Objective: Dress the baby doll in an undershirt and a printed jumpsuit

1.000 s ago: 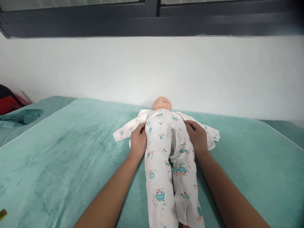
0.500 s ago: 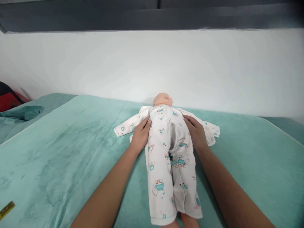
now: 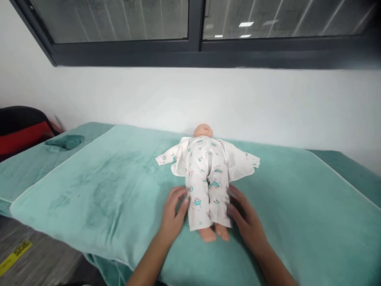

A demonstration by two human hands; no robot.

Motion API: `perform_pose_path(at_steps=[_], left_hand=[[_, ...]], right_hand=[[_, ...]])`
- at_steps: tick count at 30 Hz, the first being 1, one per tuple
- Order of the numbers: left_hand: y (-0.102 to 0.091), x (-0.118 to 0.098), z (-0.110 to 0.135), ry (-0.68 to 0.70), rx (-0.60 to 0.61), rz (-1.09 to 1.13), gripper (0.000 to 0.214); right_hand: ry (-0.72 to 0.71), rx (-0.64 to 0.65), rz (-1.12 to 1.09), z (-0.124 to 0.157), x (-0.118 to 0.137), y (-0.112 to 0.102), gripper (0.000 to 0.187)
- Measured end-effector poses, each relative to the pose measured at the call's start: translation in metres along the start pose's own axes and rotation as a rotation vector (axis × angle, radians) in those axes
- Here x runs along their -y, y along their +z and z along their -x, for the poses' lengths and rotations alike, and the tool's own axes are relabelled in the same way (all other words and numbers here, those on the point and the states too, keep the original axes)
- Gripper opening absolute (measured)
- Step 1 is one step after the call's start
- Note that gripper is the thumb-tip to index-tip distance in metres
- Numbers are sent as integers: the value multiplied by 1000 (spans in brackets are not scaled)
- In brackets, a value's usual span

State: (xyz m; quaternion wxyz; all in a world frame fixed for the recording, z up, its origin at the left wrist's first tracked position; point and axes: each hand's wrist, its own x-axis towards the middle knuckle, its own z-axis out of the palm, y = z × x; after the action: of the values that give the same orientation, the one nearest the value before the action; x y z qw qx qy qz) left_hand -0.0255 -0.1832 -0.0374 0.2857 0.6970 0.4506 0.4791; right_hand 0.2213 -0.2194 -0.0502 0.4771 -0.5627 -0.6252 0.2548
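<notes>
Lying on green bedding [image 3: 92, 186] below a window [image 3: 195, 29], a doll [image 3: 197, 174] separates left hand [image 3: 174, 214] and right hand [image 3: 249, 224] (fingers apart).

The doll [image 3: 203, 131] is covered from the neck to the ankles by the trousers [image 3: 196, 186] and the top [image 3: 239, 162], whose middle is itself hidden beneath the trousers. Whether its arms lie in the sleeves [image 3: 167, 156] cannot be told. The right hand [image 3: 247, 218] is slightly blurred, and contact between its fingertips [image 3: 231, 209] and the trousers cannot be made out. Both forearms [image 3: 151, 258] are cut off by the bottom edge. The window [image 3: 195, 35] is cropped by the top edge, the sheet [image 3: 104, 186] by the right, and a red-and-black thing [image 3: 26, 139] by the left. On the tape [image 3: 14, 258], also cut off at the left, the lettering cannot be read.
</notes>
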Motion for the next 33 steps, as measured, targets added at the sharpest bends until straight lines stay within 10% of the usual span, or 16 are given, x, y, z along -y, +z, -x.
perform_pose_path(at_steps=[5,11,20,27,33], left_hand=[[-4,-20,48,53,172,-82,41],[15,-39,53,88,94,-160,21],[2,-85,55,111,-19,-70,15],[19,-70,69,94,152,-231,30],[37,-61,69,147,71,-427,32]], right_hand=[[-54,0,223,59,3,-5,40],[-55,-66,243,49,20,8,18],[-55,-145,155,58,76,-26,18],[-154,1,319,71,55,-14,14],[-176,-8,323,69,68,-2,17]])
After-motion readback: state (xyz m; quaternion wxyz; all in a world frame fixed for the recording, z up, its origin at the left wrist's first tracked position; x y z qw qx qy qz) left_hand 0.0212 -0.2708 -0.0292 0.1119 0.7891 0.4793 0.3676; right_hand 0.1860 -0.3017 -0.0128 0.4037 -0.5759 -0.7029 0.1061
